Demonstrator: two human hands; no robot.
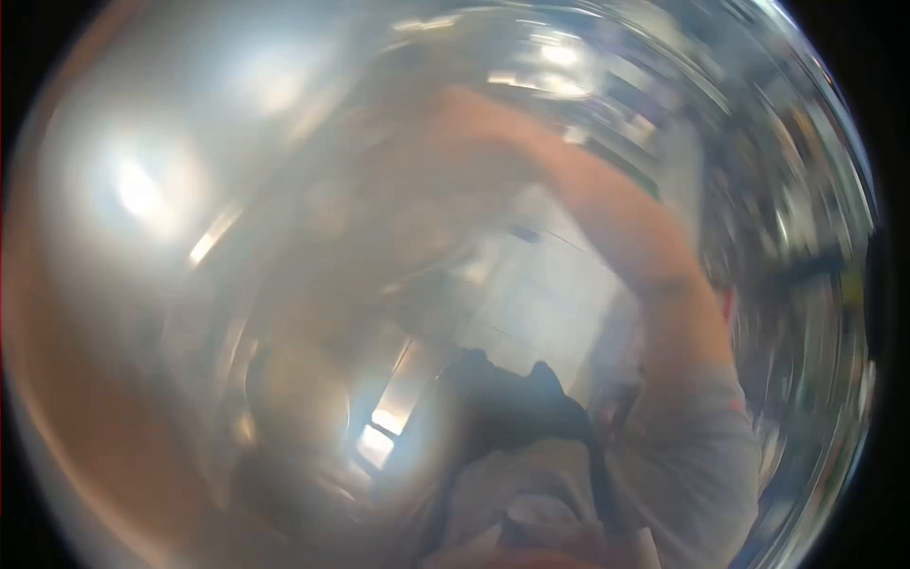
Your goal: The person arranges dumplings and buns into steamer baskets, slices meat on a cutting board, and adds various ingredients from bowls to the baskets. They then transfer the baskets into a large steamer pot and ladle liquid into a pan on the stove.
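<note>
My right hand (474, 123) is raised close to the camera at the top middle, at the end of a bent forearm (654, 237). Its fingers are smeared and washed out, so neither their pose nor anything in them can be made out. A pale grey sleeve (682, 455) covers the upper part of that arm. Something hazy and see-through with bright reflections lies over much of the view. Along the left edge spreads a brownish blur (104, 455), too close and unfocused to name. I cannot make out my left hand.
Below is a pale floor (540, 294), beside a dark shape (512, 398) near my body. Blurred shelving or equipment (796, 256) streaks down the right side. Bright lights (559, 57) glare at the top.
</note>
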